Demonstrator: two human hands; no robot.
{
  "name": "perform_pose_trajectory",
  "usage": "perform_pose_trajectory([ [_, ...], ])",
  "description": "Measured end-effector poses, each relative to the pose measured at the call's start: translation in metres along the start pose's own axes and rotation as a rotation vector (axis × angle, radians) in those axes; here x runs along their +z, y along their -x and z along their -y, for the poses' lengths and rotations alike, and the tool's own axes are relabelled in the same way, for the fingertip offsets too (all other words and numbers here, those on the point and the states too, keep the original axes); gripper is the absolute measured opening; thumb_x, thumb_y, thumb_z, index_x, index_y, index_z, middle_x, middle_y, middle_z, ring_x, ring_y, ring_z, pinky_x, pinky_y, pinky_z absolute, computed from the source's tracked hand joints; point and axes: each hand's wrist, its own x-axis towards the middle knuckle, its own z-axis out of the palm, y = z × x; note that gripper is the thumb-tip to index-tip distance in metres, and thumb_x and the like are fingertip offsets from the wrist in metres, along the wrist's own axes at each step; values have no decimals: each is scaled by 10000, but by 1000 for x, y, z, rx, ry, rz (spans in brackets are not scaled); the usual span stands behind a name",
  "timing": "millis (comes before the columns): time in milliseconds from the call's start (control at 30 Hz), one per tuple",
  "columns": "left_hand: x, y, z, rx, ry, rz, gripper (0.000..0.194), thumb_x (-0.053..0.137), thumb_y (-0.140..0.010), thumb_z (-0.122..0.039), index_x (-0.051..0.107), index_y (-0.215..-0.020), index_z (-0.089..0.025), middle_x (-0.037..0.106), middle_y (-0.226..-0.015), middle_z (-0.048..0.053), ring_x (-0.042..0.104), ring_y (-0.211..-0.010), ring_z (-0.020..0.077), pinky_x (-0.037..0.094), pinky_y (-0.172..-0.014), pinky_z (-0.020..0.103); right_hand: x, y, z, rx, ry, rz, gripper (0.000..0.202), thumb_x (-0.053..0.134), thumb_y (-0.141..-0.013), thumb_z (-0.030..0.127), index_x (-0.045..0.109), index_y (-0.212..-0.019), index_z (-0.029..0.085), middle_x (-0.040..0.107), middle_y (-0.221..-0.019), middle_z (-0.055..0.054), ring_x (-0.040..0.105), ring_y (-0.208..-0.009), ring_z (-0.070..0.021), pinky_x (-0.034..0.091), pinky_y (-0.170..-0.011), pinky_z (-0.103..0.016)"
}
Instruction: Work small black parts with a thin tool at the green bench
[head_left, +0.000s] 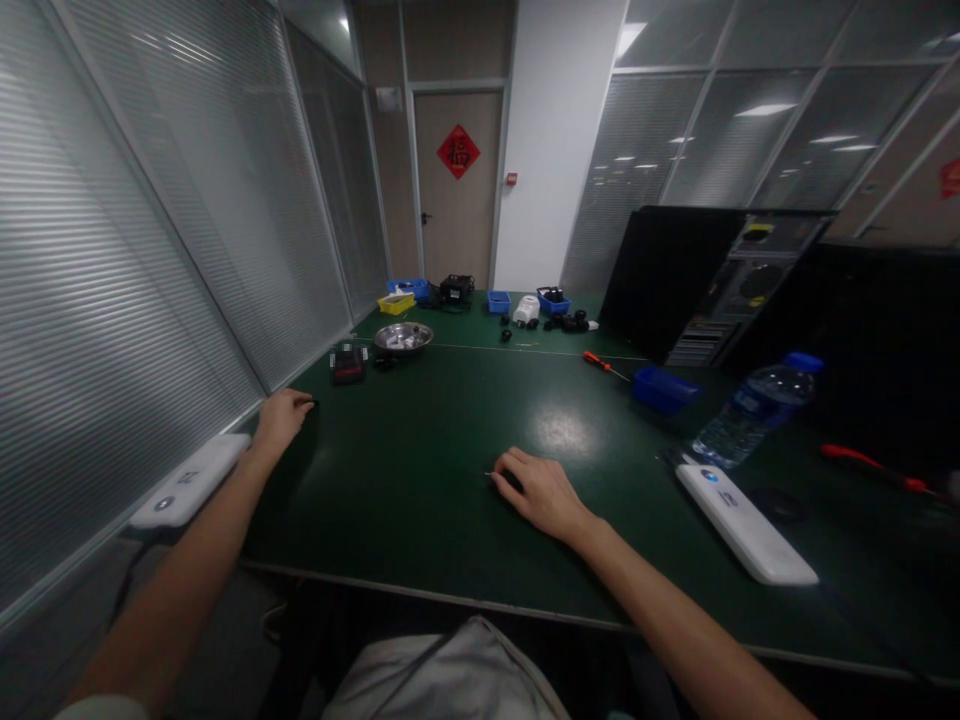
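My left hand (282,420) is at the left edge of the green table (420,470), with its thumb and fingers pinched together. A small dark piece (314,403) pokes out past those fingertips, too small to name. My right hand (541,492) rests on the tabletop right of the middle, fingers curled in. From under its fingers a thin, light tip (488,474) sticks out to the left. The rest of that thing is mostly covered by the hand, and I cannot make out its kind.
A metal bowl (403,340) with small parts and a dark box (348,366) stand beyond my left hand. On the right are a screwdriver (600,363), a blue bin (664,391), a water bottle (757,410) and a white device (750,530). Another white device (187,484) sits far left.
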Motion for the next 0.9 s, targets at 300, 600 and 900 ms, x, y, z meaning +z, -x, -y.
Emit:
perform_pose_trajectory([
  [300, 18, 71, -152, 471, 390, 396, 396, 631, -944, -393, 713, -1306, -254, 726, -1225, 76, 674, -979, 223, 538, -867, 346, 7, -1, -5, 34, -11, -17, 190, 490, -1057, 376, 625, -1051, 242, 650, -996, -17, 619, -793, -153, 378, -662, -264],
  [600, 42, 137, -244, 730, 628, 529, 394, 685, -952, -350, 679, -1331, -243, 723, -1105, 64, 655, -902, 168, 517, -849, 299, 8, -1, -4, 37, 18, -36, 148, 506, -1034, 322, 628, -1047, 240, 640, -987, -12, 601, -775, -147, 357, -654, -265],
  [900, 34, 140, -239, 812, 601, 477, 278, 596, -1009, -331, 713, -1246, -244, 708, -1172, 76, 629, -1055, 199, 520, -905, 341, 5, 2, -13, 141, -57, -156, 203, 470, -1046, 365, 629, -1020, 240, 670, -994, -23, 626, -769, -159, 418, -677, -283],
])
